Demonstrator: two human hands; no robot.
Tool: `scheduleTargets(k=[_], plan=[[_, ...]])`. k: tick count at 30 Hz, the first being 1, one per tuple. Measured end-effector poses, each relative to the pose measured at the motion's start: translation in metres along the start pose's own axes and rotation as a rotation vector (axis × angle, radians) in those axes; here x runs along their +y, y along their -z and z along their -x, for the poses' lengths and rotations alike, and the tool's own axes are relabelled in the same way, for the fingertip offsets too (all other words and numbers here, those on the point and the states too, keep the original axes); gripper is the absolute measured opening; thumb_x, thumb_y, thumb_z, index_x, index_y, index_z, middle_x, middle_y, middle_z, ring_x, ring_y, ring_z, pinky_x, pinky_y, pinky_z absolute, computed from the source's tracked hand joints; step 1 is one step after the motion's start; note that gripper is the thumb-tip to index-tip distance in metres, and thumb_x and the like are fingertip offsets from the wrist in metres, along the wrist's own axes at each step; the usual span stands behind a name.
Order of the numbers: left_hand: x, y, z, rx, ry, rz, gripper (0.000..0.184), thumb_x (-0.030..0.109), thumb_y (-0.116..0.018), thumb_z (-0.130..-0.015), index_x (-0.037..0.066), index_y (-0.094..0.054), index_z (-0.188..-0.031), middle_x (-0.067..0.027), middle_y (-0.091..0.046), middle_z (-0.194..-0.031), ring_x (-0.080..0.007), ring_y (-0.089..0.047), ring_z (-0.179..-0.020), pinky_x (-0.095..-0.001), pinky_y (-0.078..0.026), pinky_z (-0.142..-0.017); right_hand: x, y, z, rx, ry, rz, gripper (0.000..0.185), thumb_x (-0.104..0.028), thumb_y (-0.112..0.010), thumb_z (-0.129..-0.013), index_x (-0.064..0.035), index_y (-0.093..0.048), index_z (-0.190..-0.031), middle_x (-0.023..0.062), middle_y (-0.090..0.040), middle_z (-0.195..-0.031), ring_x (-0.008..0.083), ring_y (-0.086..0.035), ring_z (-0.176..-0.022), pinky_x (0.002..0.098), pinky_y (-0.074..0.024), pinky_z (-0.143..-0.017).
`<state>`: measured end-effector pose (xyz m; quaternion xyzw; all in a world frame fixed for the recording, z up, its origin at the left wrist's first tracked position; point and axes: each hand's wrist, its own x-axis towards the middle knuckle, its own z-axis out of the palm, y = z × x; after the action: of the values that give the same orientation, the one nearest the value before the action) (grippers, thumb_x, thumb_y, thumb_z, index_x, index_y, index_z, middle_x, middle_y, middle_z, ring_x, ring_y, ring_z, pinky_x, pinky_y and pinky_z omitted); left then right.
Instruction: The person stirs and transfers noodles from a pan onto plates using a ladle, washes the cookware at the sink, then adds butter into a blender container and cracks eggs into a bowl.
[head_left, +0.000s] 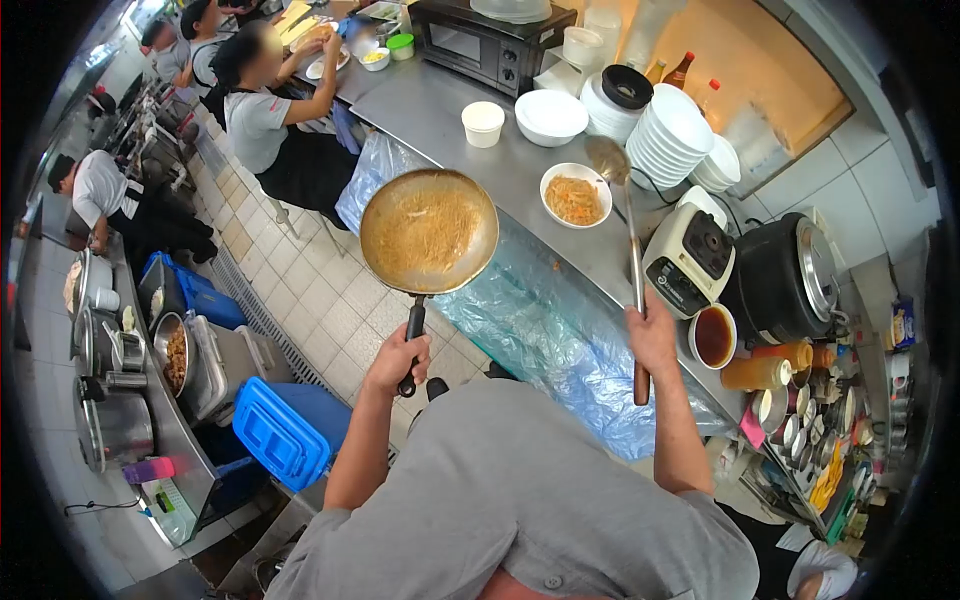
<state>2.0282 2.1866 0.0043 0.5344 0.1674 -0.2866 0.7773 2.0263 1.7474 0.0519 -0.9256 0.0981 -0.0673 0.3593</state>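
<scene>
My left hand (398, 362) is closed around the black handle of a frying pan (428, 225). A thin brownish sauce residue coats the inside of the pan, which I hold out over the floor beside the counter. In my right hand (652, 338) is a long-handled ladle (636, 250), gripped low on its wooden end. Its metal head points away from me, just above the counter near a white bowl (547, 205). Noodle-like orange food (574, 201) fills that bowl, which stands apart from both hands.
Stacked white plates (668, 135), a blender base (690, 255), a bowl of dark red sauce (713, 336) and a black cooker (785, 275) line the steel counter (450, 125). Clear plastic sheeting (540, 330) hangs over its edge. A co-worker (262, 125) sits left; blue bins (290, 430) stand behind.
</scene>
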Motion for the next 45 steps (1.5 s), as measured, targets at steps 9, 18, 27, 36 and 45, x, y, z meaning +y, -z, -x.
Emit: scheduleTargets(k=[9, 18, 27, 36, 45], plan=[[-0.022, -0.022, 0.004, 0.069, -0.015, -0.006, 0.025, 0.020, -0.066, -0.098, 0.010, -0.044, -0.091, -0.0017, -0.049, -0.063, -0.0113, -0.046, -0.047, -0.0295, -0.043, -0.043, -0.063, 0.018, -0.015, -0.662, -0.382, -0.873, 0.015, -0.010, -0.063, -0.096, -0.0052, -0.065, -0.110, 0.0014, -0.060, -0.069, 0.0093, -0.051, -0.048, 0.0252, -0.0366, -0.042], [-0.051, -0.036, 0.018, 0.217, -0.164, 0.469, 0.032, 0.040, -0.060, -0.105, 0.015, -0.042, -0.097, 0.0024, -0.045, -0.071, -0.0085, -0.043, -0.050, -0.0261, -0.038, -0.041, -0.140, -0.157, -0.022, -1.398, -0.358, -1.001, 0.029, -0.031, -0.059, -0.105, -0.0059, -0.062, -0.119, 0.0088, -0.071, -0.098, 0.0176, -0.068, -0.078, 0.0343, -0.0540, -0.065], [-0.073, 0.034, 0.100, 0.413, -0.504, 0.628, 0.032, 0.041, -0.059, -0.105, 0.011, -0.049, -0.108, 0.0003, -0.047, -0.075, -0.0099, -0.042, -0.051, -0.0273, -0.040, -0.042, 0.058, -0.227, -0.168, -0.038, -0.671, -1.284, 0.065, -0.046, -0.048, -0.107, 0.0072, -0.039, -0.142, 0.0284, -0.047, -0.142, 0.0356, -0.063, -0.106, 0.0497, -0.0551, -0.098], [-0.089, 0.119, 0.205, 0.562, -0.757, 0.687, 0.040, 0.045, -0.063, -0.102, 0.010, -0.052, -0.117, 0.0012, -0.047, -0.076, -0.0081, -0.043, -0.050, -0.0248, -0.041, -0.040, 0.065, -0.235, -0.228, 0.212, -0.611, -1.342, 0.047, -0.017, -0.049, -0.102, 0.0023, -0.039, -0.144, 0.0260, -0.059, -0.127, 0.0357, -0.070, -0.099, 0.0414, -0.0657, -0.076], [-0.090, 0.136, 0.255, 0.832, -0.866, 0.700, 0.033, 0.040, -0.052, -0.108, 0.009, -0.052, -0.118, 0.0010, -0.046, -0.076, -0.0071, -0.041, -0.050, -0.0224, -0.038, -0.038, -0.027, -0.241, -0.209, -0.312, -0.613, -1.059, 0.037, -0.012, -0.047, -0.104, 0.0054, -0.050, -0.136, 0.0196, -0.070, -0.108, 0.0305, -0.073, -0.081, 0.0393, -0.0651, -0.062]])
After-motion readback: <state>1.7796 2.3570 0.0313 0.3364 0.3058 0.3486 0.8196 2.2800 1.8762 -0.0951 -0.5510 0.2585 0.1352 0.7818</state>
